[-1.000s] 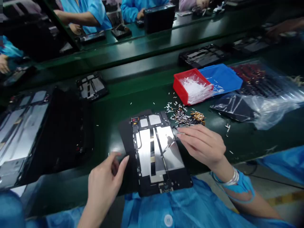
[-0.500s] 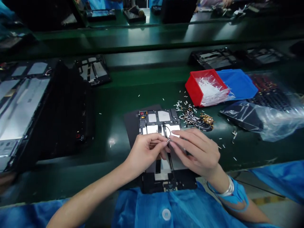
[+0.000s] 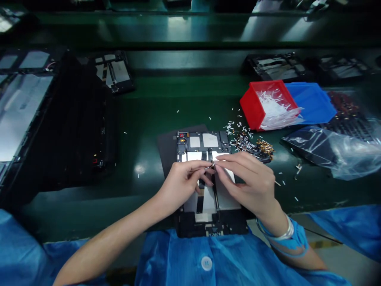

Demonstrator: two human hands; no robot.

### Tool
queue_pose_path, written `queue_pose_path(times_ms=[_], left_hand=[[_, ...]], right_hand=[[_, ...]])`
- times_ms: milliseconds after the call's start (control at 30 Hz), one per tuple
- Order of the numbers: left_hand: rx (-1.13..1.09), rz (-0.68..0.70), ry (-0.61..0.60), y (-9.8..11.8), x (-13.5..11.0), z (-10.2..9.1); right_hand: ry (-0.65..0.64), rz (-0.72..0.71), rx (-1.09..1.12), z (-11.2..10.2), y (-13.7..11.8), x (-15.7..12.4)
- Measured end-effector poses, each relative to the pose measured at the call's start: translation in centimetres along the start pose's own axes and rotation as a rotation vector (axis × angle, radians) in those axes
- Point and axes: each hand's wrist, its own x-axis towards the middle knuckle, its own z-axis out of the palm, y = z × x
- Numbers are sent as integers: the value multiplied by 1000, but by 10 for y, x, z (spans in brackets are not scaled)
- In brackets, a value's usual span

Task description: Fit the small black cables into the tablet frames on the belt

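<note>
An opened tablet [image 3: 228, 194] lies before me, its silver inner plates and dark board showing. Over its middle my two hands meet, fingertips nearly touching. My left hand [image 3: 182, 179] is closed in a pinch on a short thin cable [image 3: 208, 167]. At the cable's other end, the thumb and forefinger of my right hand [image 3: 251, 178] are also pinched. The fingertips partly cover the cable, so its ends cannot be made out. Right of the tablet lies a pile of small black cables [image 3: 248, 147] with gold ends, with white tube pieces [image 3: 230, 128] scattered beside it.
A red bin [image 3: 253, 109] holds a clear bag of white tubes, with a blue bin [image 3: 312, 103] against it. Bagged parts [image 3: 351, 157] lie at the right. Another opened tablet [image 3: 114, 73] lies further back, and a larger dark stack [image 3: 74, 139] stands at the left.
The view has tilted down a little. Both hands remain together over the tablet; the cable's dark loop above the fingers no longer shows, and it lies more level between them.
</note>
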Motion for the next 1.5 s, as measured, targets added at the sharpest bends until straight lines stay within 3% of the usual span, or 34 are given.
queue_pose_path(times_ms=[133, 433, 500, 633, 700, 800, 1033, 1167, 1267, 1333, 1367, 1433, 1500], left_hand=[[132, 104, 24, 2, 0, -1], [551, 498, 60, 0, -3, -7], [516, 443, 41, 1, -3, -7], [132, 71, -23, 2, 0, -5], [-35, -32, -46, 3, 1, -5], [-52, 14, -65, 4, 1, -4], [288, 288, -72, 1, -5, -6], [297, 295, -99, 0, -5, -6], [76, 193, -125, 3, -4, -7], [-80, 136, -120, 5, -4, -9], [-132, 120, -113, 5, -4, -9], [-188, 104, -98, 6, -4, -10], [-211, 97, -94, 6, -4, -10]], right_hand=[[-2, -12, 56, 3, -2, -1], [-76, 10, 57, -3, -3, 5], [-73, 29, 37, -5, -2, 7], [67, 18, -43, -6, -3, 8], [69, -55, -51, -3, -4, 7], [-6, -117, -31, 2, -4, 5], [-91, -59, 105, 8, -6, 1], [-116, -58, 89, 4, -6, 4], [23, -5, -93, -11, 23, 13], [213, 131, -336, -25, 56, 20], [245, 199, -439, -32, 71, 23], [195, 268, -592, -39, 89, 27], [117, 200, -567, -37, 84, 25]])
